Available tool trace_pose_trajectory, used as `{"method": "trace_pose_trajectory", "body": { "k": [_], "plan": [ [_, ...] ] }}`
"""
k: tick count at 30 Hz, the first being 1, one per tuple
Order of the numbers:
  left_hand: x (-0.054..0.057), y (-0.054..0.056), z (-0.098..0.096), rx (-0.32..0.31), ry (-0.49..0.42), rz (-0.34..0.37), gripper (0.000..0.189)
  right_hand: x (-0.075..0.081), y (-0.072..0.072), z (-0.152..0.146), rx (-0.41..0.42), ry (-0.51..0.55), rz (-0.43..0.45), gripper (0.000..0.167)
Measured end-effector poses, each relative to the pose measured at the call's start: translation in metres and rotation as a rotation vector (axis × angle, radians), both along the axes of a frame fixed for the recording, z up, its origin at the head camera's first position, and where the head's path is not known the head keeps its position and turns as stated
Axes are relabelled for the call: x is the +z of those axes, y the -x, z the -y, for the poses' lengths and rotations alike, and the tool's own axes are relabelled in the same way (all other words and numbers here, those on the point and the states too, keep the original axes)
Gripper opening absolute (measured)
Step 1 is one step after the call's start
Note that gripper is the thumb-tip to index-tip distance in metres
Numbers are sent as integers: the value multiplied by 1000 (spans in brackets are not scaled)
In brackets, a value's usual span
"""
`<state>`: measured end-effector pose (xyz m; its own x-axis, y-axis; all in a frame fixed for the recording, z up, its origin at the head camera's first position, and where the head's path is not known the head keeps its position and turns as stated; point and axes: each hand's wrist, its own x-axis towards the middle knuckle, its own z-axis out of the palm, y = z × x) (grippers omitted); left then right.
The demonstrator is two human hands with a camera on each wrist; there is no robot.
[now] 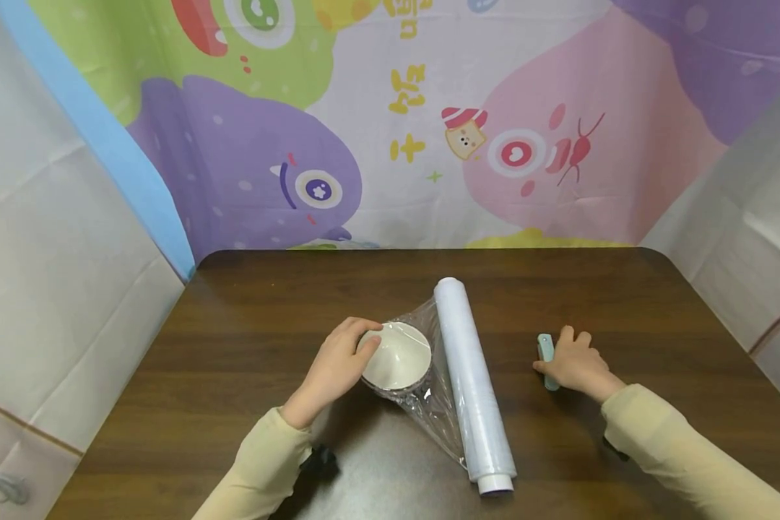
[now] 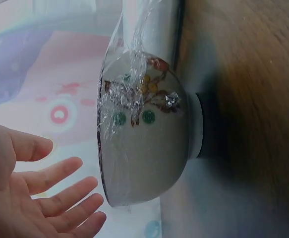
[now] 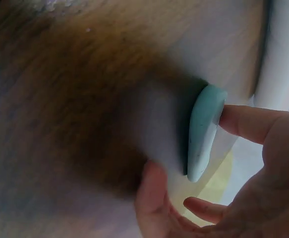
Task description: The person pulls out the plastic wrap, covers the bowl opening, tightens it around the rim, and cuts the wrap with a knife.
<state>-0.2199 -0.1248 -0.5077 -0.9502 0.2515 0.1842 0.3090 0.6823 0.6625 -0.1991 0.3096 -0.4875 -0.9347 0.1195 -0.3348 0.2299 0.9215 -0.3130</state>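
Observation:
A white bowl [image 1: 398, 357] with a painted floral side stands upright on the table. Clear plastic film [image 1: 443, 415] clings to its side and stretches to a long roll of cling film [image 1: 476, 390] lying to its right. My left hand [image 1: 339, 359] is at the bowl's left rim, fingers loosely spread; the left wrist view shows a gap between that hand [image 2: 45, 191] and the bowl [image 2: 149, 168]. Farther right, my right hand [image 1: 580, 363] is over a small pale-teal oblong tool [image 1: 546, 350]. In the right wrist view its thumb touches the tool [image 3: 204, 131], the other fingers apart from it.
Both hands work over a dark brown wooden table [image 1: 234, 347] with rounded far corners. Behind it hangs a cartoon-printed cloth [image 1: 390, 195]. Pale sheets [image 1: 65, 238] hang at the sides.

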Motion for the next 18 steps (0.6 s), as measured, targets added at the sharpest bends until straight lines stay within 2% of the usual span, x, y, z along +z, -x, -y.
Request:
{"method": "trace_pose_trajectory", "body": {
  "k": [3, 8, 11, 18],
  "plan": [
    [-1, -2, -1, -1, -5, -6, 30, -2, 4, -3, 8, 22, 0, 83],
    [-2, -5, -5, -5, -16, -3, 29, -17, 17, -12, 7, 86, 1, 64],
    [-1, -8, -8, -13, -15, 1, 28, -20, 20, -14, 5, 116, 21, 60],
    [0, -12, -11, -2, -7, -29, 26, -18, 22, -14, 15, 131, 60, 56]
  ]
}}
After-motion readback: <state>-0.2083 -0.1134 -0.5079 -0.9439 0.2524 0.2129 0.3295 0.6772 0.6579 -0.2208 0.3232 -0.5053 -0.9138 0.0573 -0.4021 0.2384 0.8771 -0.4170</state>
